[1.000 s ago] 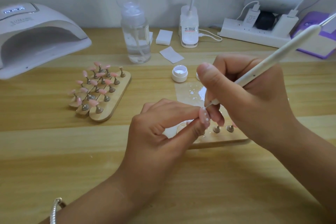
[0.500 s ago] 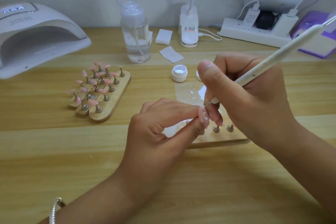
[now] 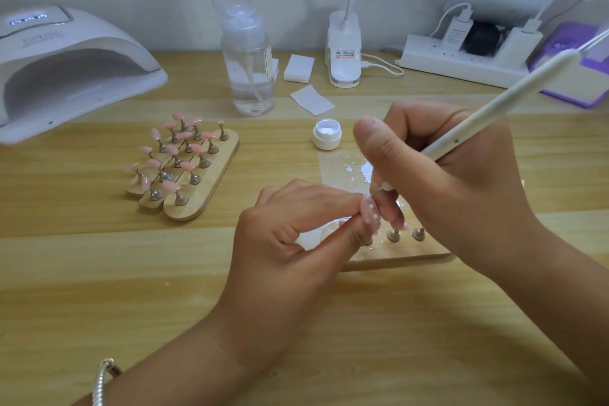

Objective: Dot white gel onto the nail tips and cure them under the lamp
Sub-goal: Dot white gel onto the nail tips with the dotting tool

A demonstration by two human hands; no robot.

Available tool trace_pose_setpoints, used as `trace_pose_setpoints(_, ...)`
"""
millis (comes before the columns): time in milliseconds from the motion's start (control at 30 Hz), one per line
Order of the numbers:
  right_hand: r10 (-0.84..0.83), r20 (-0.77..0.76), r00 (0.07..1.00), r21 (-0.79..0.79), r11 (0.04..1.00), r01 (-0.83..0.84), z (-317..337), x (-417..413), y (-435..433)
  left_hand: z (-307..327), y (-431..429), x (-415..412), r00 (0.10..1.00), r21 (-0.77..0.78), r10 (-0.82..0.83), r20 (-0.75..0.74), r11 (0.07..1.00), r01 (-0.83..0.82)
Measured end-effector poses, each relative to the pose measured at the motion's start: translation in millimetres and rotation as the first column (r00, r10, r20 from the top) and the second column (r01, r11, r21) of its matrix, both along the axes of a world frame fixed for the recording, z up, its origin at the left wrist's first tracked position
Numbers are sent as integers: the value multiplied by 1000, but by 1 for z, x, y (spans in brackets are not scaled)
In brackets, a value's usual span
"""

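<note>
My left hand [image 3: 283, 241] pinches a pink nail tip [image 3: 370, 214] between thumb and forefinger; the tip carries several white dots. My right hand [image 3: 445, 175] grips a white dotting pen [image 3: 494, 109] like a pencil, its fine point touching the upper end of that tip. Under my hands lies a wooden holder [image 3: 402, 254] with bare metal pegs. An open white gel pot [image 3: 327, 133] stands just beyond, beside a clear palette [image 3: 342, 168] smeared with white gel. The white curing lamp [image 3: 66, 69] sits at the far left.
A second wooden holder [image 3: 211, 184] with several pink tips on pegs stands left of centre. At the back are a clear pump bottle [image 3: 247, 59], white wipes [image 3: 311, 99], a desk lamp base [image 3: 344, 49], a power strip [image 3: 461, 59] and a purple box [image 3: 573, 76].
The pen point has shifted slightly up the held nail tip. Both hands keep their grip and place.
</note>
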State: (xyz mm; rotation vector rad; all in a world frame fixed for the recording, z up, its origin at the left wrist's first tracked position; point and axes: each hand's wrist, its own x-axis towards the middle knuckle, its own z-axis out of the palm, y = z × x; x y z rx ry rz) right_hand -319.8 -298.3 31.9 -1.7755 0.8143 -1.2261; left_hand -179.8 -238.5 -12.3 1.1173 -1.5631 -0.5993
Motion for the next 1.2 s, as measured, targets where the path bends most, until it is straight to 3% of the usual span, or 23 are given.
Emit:
trace_pose_setpoints(567,12,9,1000,-14,1000,-11,-2,-1,-2,-1,0,0,1000,-5,8,-6,1000,-8)
trace_pose_setpoints(933,-12,279,960,4,1000,11,26,-12,-9,-3,0,-2,998,-20,48,-28,999,-49)
trace_pose_setpoints(1200,-89,305,948,-45,993,108,45,-24,-13,-3,-1,-2,993,-3,35,-109,999,-36)
